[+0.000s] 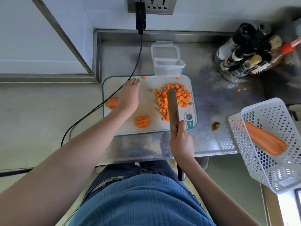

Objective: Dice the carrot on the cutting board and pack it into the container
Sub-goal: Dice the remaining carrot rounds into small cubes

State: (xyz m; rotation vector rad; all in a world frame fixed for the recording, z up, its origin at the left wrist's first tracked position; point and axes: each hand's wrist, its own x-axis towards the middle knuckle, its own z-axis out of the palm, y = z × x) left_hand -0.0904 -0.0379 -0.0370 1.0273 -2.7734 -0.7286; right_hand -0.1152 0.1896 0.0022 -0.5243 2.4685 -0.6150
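A white cutting board point(146, 101) with a teal rim lies on the steel counter. A pile of diced carrot point(175, 97) covers its right half. One sliced carrot chunk point(143, 122) sits near the front edge, another point(112, 102) at the left edge. My right hand point(180, 141) grips a cleaver point(173, 108) by the handle, its blade lying against the left side of the dice. My left hand point(130, 95) hovers flat over the board's left part, fingers straight, holding nothing. A clear container point(168, 66) with its lid open stands just behind the board.
A black cable point(114, 93) runs from the wall socket across the board's left corner. A white perforated basket point(273, 144) at the right holds a whole carrot point(263, 141). Sauce bottles point(244, 56) stand at the back right. A carrot top point(216, 126) and stray dice point(239, 90) lie on the counter.
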